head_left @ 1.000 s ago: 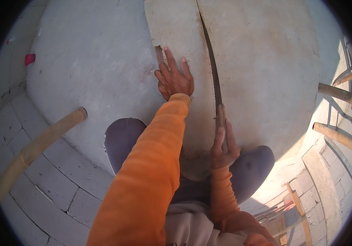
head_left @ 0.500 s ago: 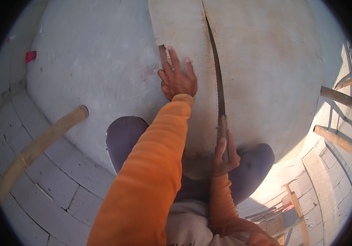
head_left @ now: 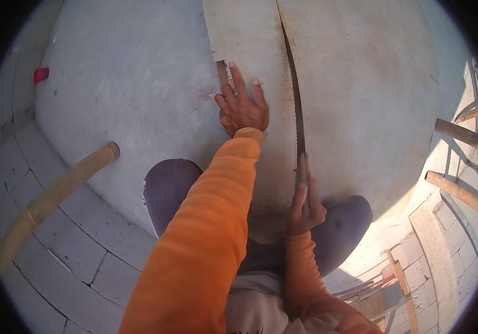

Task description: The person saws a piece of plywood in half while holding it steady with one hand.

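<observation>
A long, dark handsaw (head_left: pixel 299 119) runs away from me through a slit in a pale grey board (head_left: pixel 361 100), its toothed edge on the left. Wrapped round the saw's light-coloured handle is my right hand (head_left: pixel 306 207), low in the view between my knees. My left hand (head_left: pixel 244 110), fingers spread, presses flat on the pale strip (head_left: pixel 244 33) of board left of the blade. Beside its fingertips is a small notch (head_left: pixel 222 72) with a broken edge. Where the far end of the blade sits in the board cannot be made out.
A bamboo pole (head_left: pixel 61 181) juts in at the left over a grey block wall (head_left: pixel 72 245). More bamboo poles (head_left: pixel 459 133) stick out at the right, near sunlit blockwork. Timber strips (head_left: pixel 403 284) stand lower right. A small red piece (head_left: pixel 40 75) lies upper left.
My right hand and the saw have slid slightly forward, away from me. My left hand stays pressed on the strip in nearly the same place.
</observation>
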### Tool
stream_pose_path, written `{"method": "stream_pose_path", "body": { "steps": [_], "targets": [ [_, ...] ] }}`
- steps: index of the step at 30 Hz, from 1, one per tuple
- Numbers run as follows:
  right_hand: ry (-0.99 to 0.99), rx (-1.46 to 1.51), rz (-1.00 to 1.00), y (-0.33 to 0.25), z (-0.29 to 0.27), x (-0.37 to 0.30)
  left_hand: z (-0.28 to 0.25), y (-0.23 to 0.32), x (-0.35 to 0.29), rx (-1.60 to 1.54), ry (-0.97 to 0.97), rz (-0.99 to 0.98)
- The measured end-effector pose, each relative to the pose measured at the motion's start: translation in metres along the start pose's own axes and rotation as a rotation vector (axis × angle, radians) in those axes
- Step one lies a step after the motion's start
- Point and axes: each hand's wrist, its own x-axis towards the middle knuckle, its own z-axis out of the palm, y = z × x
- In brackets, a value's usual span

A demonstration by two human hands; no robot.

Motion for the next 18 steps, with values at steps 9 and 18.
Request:
{"method": "stream_pose_path", "body": {
  "steps": [9,18],
  "targets": [
    [-0.009,0.008,0.078,0.000,0.029,0.048,0.011,0.006,0.003,0.009,0.028,0.025],
    [0.040,0.096,0.009,-0.015,0.066,0.122,0.015,0.012,-0.006,-0.014,0.056,0.074]
  ]
}}
